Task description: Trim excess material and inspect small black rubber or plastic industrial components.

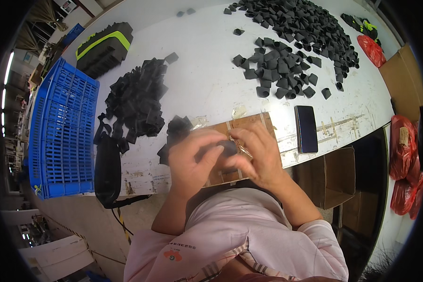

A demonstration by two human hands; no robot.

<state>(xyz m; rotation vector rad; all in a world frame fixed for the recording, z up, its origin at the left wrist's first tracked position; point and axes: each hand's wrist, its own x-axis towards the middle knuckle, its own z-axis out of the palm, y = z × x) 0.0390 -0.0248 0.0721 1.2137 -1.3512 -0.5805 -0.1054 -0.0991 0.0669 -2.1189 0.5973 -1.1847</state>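
The black piece, small, matte and rounded, is between the person's two hands, over the near edge of the table. The left hand grips it, thumb pressed against its side. The right hand curves around its right side with thumb and fingers parted; whether they pinch it, I cannot tell.

Under the hands lies a brown board with a wood-like face and a pale strip across it. Crinkled clear film lies at its far edge. Just left of the board, a small cluster of dark pieces sits beside the left hand; farther left is a larger heap of flat, dark pieces, overlapping loosely. To the right, a smooth, glossy phone lies flat. Beyond it, on the far right, short black tubes spread in a group, many with open ends showing, near a bigger pile.

Along the left side stands a blue plastic crate with slotted walls; its contents are hidden. At the near right, below the tabletop, is an open cardboard box. Shiny red plastic bags bulge at the far right, their contents unclear.
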